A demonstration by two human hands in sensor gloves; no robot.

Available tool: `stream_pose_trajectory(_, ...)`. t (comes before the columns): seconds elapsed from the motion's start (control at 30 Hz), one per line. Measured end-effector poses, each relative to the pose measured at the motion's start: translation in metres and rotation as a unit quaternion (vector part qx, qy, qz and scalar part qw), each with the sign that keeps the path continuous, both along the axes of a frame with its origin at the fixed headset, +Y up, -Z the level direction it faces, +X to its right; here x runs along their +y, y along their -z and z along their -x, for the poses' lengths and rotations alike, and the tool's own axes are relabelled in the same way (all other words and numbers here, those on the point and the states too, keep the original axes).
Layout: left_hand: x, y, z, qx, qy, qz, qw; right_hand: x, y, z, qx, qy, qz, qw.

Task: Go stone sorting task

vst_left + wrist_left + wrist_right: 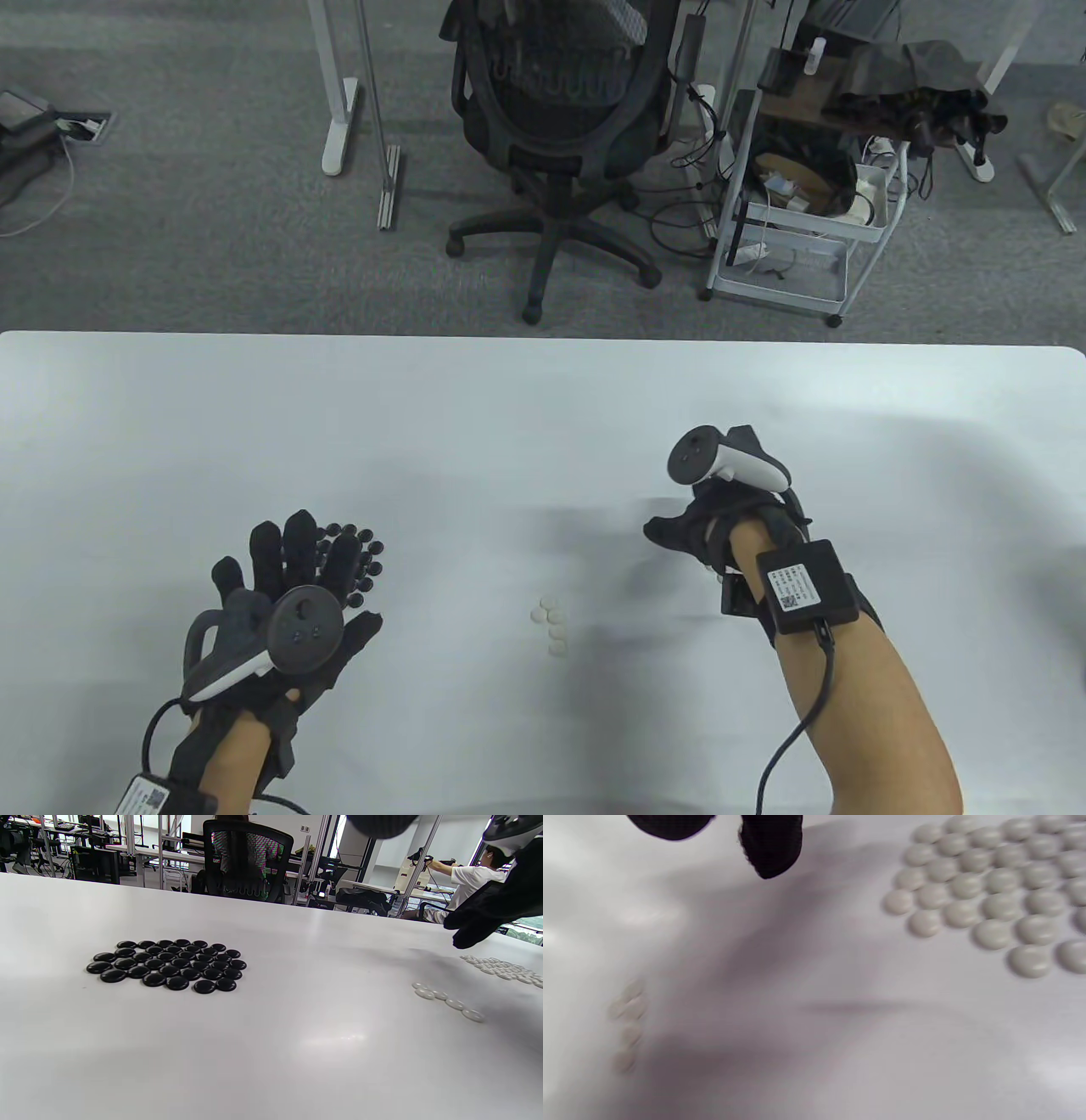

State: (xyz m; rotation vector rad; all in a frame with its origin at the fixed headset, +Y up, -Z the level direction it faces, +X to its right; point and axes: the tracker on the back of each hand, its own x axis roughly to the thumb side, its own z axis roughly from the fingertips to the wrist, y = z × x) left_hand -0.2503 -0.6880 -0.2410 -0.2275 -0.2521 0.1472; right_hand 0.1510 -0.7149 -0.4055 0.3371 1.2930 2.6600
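Loose white stones (550, 626), about five, lie in a short crooked line on the table (543, 399) between the two hands, near its front edge; they touch or nearly touch one another. Black stones (167, 964) sit packed in a flat patch at left, partly under the left hand's fingers in the table view. The sorted white patch (992, 887) lies at right, hidden under the right hand in the table view but plain in the right wrist view. No black stone shows among the loose ones, so the sort looks close to done: likely only this line is left to carry to the white patch. Stones look small, smooth, lens-shaped, hard and light; probably slick on the glossy top and apt to skid if pushed from above. Best taken one at a time by a thumb-and-finger pinch across the rim, or slid along in a group. Left hand (280, 594) hovers flat over the black patch, fingers straight and spread, holding nothing. Right hand (704, 531) is off the table, fingers drooping loosely toward the left; a fingertip (771, 849) hangs above bare table; whether it pinches a stone I cannot tell. Beyond the table: office chair (560, 110), wire cart (797, 221).
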Motion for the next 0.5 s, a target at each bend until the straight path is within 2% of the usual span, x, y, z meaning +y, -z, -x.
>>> stream_pose_trajectory(0.13,0.000,0.000,0.000,0.000,0.001,0.000,1.000,-0.001,-0.027,0.040,0.090,0.008,0.017,0.996)
stream_pose_trajectory(0.27,0.000,0.000,-0.001,-0.001,0.003,0.000,1.000,-0.010,-0.042,0.070,0.140,0.013,0.026,0.990)
stream_pose_trajectory(0.37,0.000,-0.001,-0.001,-0.002,0.004,0.001,1.000,-0.018,-0.044,0.085,0.153,0.017,0.030,0.988)
stream_pose_trajectory(0.5,0.003,-0.002,0.000,0.000,-0.002,-0.005,1.000,-0.033,-0.037,0.095,0.141,0.028,0.032,0.989)
